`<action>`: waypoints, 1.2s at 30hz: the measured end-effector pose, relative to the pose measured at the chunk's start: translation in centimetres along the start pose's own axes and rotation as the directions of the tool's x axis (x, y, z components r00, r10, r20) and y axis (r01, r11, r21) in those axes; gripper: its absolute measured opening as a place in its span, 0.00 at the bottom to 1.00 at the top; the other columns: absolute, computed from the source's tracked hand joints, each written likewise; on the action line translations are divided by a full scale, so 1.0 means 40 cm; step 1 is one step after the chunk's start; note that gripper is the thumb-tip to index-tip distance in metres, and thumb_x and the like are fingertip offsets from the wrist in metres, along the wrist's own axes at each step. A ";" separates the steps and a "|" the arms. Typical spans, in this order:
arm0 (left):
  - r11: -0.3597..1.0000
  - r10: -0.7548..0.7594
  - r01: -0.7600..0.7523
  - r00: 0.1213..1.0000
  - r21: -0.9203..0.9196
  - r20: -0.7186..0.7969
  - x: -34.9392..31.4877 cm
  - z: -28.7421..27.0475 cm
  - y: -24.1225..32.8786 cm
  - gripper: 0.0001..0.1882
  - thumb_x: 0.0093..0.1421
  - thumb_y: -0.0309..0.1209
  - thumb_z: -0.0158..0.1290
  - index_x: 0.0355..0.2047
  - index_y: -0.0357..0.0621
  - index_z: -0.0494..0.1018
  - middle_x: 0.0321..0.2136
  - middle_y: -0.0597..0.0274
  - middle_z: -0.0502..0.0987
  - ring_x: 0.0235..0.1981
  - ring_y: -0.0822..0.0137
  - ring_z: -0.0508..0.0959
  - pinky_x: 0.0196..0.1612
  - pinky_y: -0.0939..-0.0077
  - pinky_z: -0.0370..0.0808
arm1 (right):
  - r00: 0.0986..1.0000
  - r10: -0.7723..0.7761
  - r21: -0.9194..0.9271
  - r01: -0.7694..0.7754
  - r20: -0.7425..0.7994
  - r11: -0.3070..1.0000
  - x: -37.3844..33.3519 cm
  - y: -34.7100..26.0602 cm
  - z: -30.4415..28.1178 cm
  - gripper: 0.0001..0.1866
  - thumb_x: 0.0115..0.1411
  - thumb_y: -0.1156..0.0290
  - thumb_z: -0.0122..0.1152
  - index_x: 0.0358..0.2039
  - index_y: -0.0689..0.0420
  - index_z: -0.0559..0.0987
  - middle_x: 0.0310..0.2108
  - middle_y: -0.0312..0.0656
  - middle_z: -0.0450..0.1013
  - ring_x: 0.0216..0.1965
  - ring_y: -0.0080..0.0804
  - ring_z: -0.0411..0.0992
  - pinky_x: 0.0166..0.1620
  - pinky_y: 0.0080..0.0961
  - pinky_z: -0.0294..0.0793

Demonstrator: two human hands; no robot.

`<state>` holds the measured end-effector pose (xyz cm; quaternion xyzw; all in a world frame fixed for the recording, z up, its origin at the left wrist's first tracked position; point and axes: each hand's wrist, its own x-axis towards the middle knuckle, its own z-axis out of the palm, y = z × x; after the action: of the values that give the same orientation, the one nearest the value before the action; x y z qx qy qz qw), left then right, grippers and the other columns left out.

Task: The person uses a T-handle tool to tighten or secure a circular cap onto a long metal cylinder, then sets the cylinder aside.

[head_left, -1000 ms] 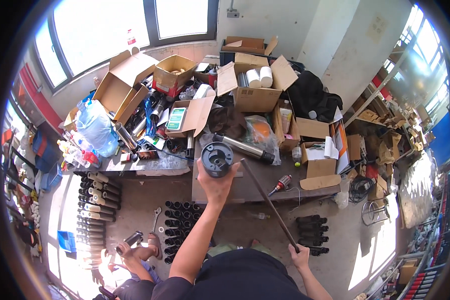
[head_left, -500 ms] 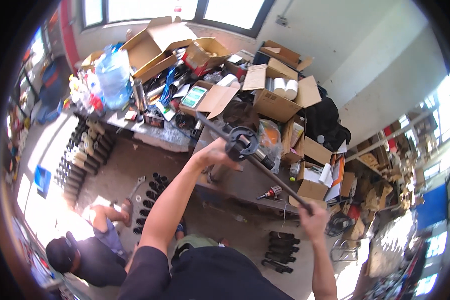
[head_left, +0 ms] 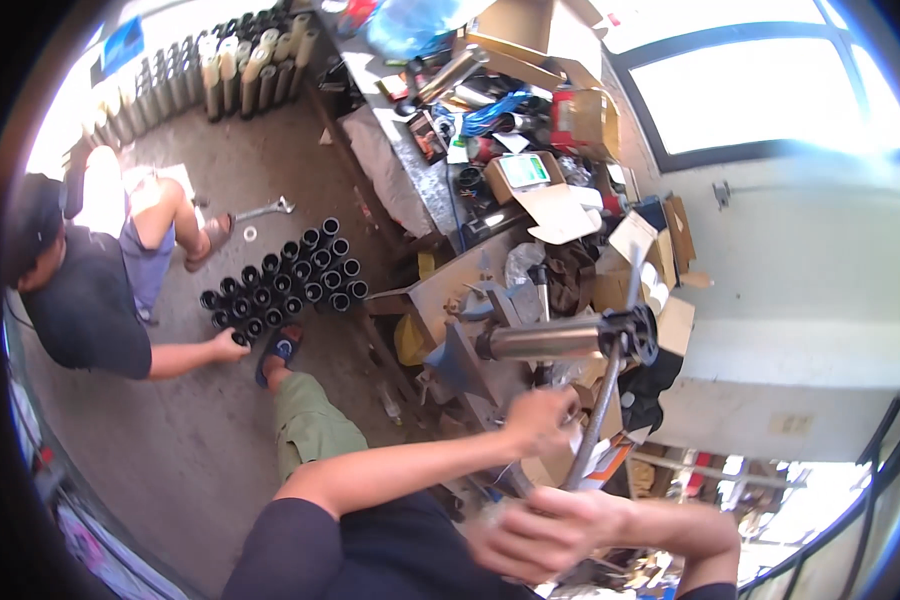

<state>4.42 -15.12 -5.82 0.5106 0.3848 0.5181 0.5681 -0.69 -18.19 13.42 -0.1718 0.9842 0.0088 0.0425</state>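
Note:
A silver metal tube (head_left: 550,341) lies level at a bench vise (head_left: 467,365). At its right end is a black ring-shaped tool (head_left: 634,334), crossed by a long metal bar (head_left: 602,410) that slants down toward me. My right hand (head_left: 555,528), smeared by motion, is around the bar's near end. Off the bar, just left of it, my left hand (head_left: 540,422) has curled fingers; whatever they may hold is blurred.
On the left a co-worker (head_left: 85,300) crouches, one hand at several black tubes (head_left: 290,275) standing on the floor. A wrench (head_left: 265,209) lies behind them. Cardboard boxes (head_left: 585,120) and loose parts crowd the bench. Pale and dark cylinders (head_left: 255,70) stand at the far left.
My view has swung to the right. My left hand has let go of the ring-shaped tool. The bar now slants toward me, and the silver tube shows at the vise.

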 end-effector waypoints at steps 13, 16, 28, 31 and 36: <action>0.077 0.068 0.536 0.838 -0.841 0.541 0.260 0.197 0.223 0.20 0.64 0.45 0.48 0.23 0.40 0.71 0.23 0.63 0.73 0.28 0.72 0.71 0.34 0.77 0.66 | 0.326 0.847 0.238 -0.940 0.421 0.243 0.053 0.949 0.371 0.08 0.52 0.77 0.61 0.34 0.62 0.83 0.24 0.33 0.75 0.21 0.18 0.68 0.24 0.20 0.67; 0.269 -0.128 0.788 0.599 -0.554 0.790 0.045 0.034 0.162 0.18 0.63 0.46 0.50 0.27 0.43 0.69 0.17 0.67 0.68 0.19 0.73 0.67 0.22 0.74 0.63 | -0.217 0.958 0.504 -0.815 0.189 -0.284 -0.467 1.060 0.191 0.08 0.56 0.73 0.56 0.32 0.63 0.81 0.20 0.31 0.73 0.18 0.16 0.68 0.22 0.15 0.64; 0.757 -0.651 0.546 0.672 0.358 0.352 0.051 -0.384 0.465 0.14 0.63 0.30 0.54 0.44 0.33 0.69 0.23 0.56 0.75 0.20 0.68 0.76 0.20 0.70 0.74 | 0.043 0.987 0.494 -0.862 -0.153 0.114 -1.152 0.694 0.346 0.14 0.61 0.59 0.60 0.34 0.56 0.85 0.20 0.31 0.72 0.21 0.24 0.69 0.27 0.26 0.68; 0.272 -0.179 0.284 0.954 0.920 -0.241 0.021 -0.232 0.403 0.12 0.60 0.27 0.50 0.44 0.36 0.69 0.35 0.46 0.79 0.33 0.51 0.84 0.35 0.55 0.80 | 0.423 0.845 -0.032 -0.899 -0.328 0.437 -1.087 0.700 0.325 0.14 0.61 0.65 0.58 0.45 0.57 0.81 0.26 0.45 0.77 0.28 0.44 0.74 0.39 0.37 0.72; -0.210 0.214 0.280 0.948 0.937 -0.235 0.066 -0.181 0.374 0.09 0.65 0.34 0.46 0.37 0.43 0.73 0.29 0.50 0.81 0.30 0.47 0.84 0.33 0.54 0.81 | 0.257 0.898 -0.293 -0.944 -0.358 0.153 -1.106 0.554 0.380 0.13 0.66 0.64 0.44 0.40 0.55 0.76 0.39 0.54 0.79 0.43 0.56 0.76 0.45 0.51 0.75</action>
<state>-5.05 -12.10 7.73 0.6595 0.7407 0.0815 -0.0987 34.49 18.07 2.18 0.4575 0.8502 0.2531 -0.0618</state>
